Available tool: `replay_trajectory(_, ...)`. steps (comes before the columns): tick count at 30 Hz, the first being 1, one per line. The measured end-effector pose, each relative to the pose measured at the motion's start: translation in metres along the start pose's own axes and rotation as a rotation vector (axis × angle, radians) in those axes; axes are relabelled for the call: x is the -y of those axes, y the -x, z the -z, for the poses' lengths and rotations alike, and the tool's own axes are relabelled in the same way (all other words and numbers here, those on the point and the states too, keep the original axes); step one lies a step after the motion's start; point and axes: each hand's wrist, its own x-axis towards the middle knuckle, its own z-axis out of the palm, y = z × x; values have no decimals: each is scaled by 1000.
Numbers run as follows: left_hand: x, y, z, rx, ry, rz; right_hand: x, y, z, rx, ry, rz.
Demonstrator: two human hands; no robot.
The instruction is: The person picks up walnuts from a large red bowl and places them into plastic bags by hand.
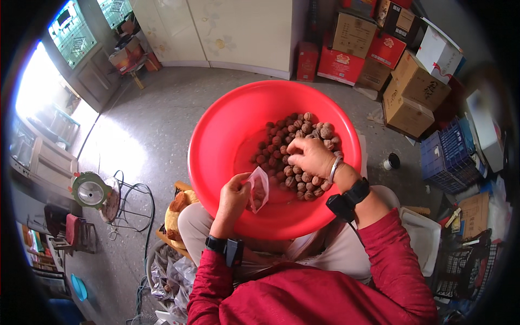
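A large red plastic basin (216, 132) rests over my lap. A heap of brown walnuts (274, 145) lies along its right side. At the near left of the basin, my left hand (234, 196) is closed on the edge of a small see-through plastic bag (260, 186), whose mouth stands open; a few walnut-like lumps show inside. My right hand (312, 155) reaches over the heap with its fingers bent down among the walnuts. Its fingertips press together, and whatever they hold is hidden.
Cardboard boxes (414, 89) are stacked at the far right, above a blue plastic crate (449, 157). On the left floor stands a round lamp-like device (91, 193) near a looped cable (150, 216). A bin of plastic bags (176, 279) sits by my left leg.
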Motion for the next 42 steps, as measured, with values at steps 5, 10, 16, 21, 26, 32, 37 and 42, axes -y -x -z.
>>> replay_trajectory(5,-3,1,0,11,-32,12,-28,0,23,-144,487,-160)
replay_trajectory(10,-5,3,-1,-3,-39,4,-42,7,22,14,722,-327)
replay_trajectory(16,1,0,0,0,-10,-15,-48,5,16,68,729,-421)
replay_trajectory(21,6,-2,2,13,0,-4,-46,4,16,59,744,-363)
replay_trajectory(26,4,-2,2,22,-3,16,-40,7,22,30,604,-304)
replay_trajectory(32,2,0,1,6,4,19,-34,5,13,-36,135,-44)
replay_trajectory(37,0,0,1,0,-17,2,-25,3,7,29,-30,43)
replay_trajectory(42,0,0,0,-8,-19,-2,-16,6,3,80,-82,-45)
